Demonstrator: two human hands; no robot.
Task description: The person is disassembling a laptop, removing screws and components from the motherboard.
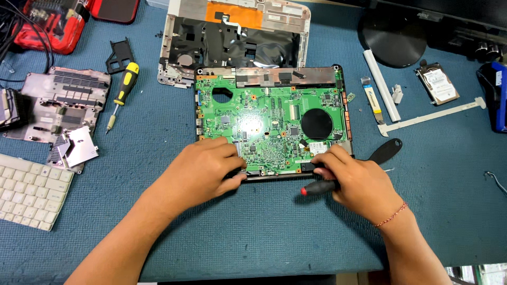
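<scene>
My left hand point(203, 171) rests on the near-left edge of the green circuit board point(269, 124); fingers curled, tips pinching at the board's front rim, thumb underneath; cannot tell how firmly they grip. My right hand point(359, 182) is closed around a black-handled screwdriver with a red end point(317, 188); the red end sticks out to the left of my knuckles; the fingertips press down on the board's near-right corner. The board sits in a dark laptop base point(340, 71), directly ahead of both sets of fingers. Beyond the board, farther from my fingers, lies a silver laptop shell point(179, 31); left of my left fingers, well apart, a yellow-and-black screwdriver point(122, 89) and a grey cover panel point(60, 100); a white keyboard point(29, 192) lies near my left forearm; right of my right fingers, a black pry tool point(388, 150); farther right, a hard drive point(438, 84); all on a blue mat point(264, 232).
</scene>
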